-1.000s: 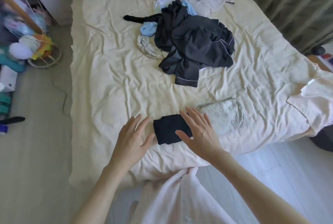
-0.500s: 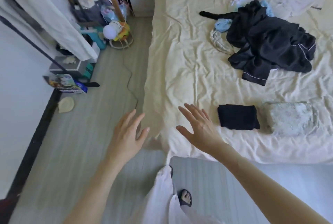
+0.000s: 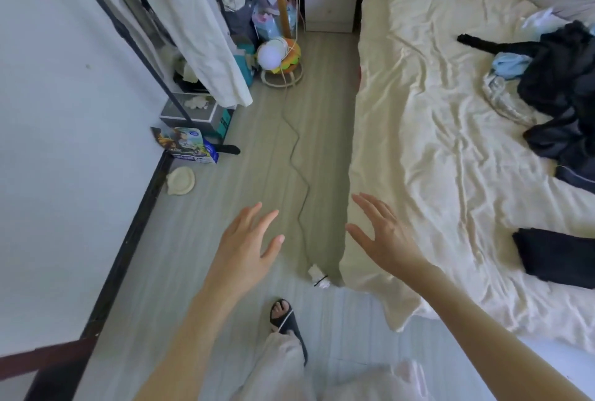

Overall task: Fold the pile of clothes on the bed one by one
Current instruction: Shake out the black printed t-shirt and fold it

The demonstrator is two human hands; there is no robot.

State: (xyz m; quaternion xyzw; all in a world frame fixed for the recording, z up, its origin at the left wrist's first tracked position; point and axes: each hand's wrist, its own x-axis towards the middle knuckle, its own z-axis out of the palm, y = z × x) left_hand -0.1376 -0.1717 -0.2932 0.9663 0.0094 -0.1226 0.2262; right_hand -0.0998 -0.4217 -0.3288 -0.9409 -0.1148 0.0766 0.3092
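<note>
Both hands now hover left of the folded black garment (image 3: 553, 255), over floor and bed (image 3: 418, 130) edge. Left hand (image 3: 248, 246) and right hand (image 3: 383, 236) keep fingers wide, holding nothing.

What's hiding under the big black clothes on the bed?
Sticking out from under the black clothes are a light blue garment, a pale patterned one and something white. Anything deeper in the pile is covered.

folded black garment (image 3: 557, 255): cut by right edge | clothes pile (image 3: 560, 91): partly out of frame
</note>
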